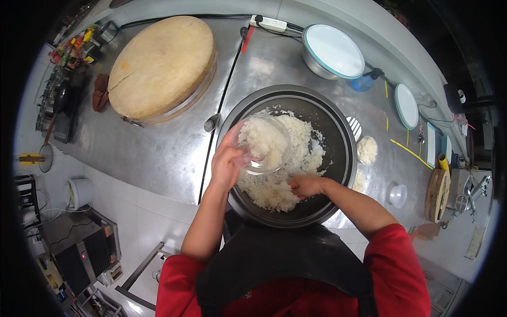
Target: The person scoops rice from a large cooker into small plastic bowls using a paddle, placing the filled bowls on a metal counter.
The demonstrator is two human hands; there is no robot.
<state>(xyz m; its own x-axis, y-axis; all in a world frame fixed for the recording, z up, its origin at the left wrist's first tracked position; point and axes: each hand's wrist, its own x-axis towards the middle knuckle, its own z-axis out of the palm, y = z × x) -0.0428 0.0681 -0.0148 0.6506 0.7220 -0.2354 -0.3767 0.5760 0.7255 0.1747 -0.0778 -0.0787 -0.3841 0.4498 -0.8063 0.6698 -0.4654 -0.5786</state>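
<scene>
My left hand (pixel 225 164) grips a round clear plastic bowl (pixel 284 156) by its left rim, thumb over the edge. Cooked white rice (pixel 263 138) partly fills this bowl, which I hold above a wide dark round pot (pixel 336 134). Loose rice (pixel 299 132) is spread across the pot's bottom, with a clump (pixel 279 198) near the front. My right hand (pixel 308 186) reaches into the pot from the right, fingers curled at the edge of that clump. Its fingertips are partly hidden, so whether it grasps rice or a utensil is unclear.
Right of the pot stand a rice-filled tub (pixel 367 150), another partly hidden rice tub (pixel 358 181) and a clear tub (pixel 398 195). A thick round chopping block (pixel 162 67) occupies the steel counter (pixel 170 154) at left. Behind are a lidded steel basin (pixel 334 51) and a power strip (pixel 268 23).
</scene>
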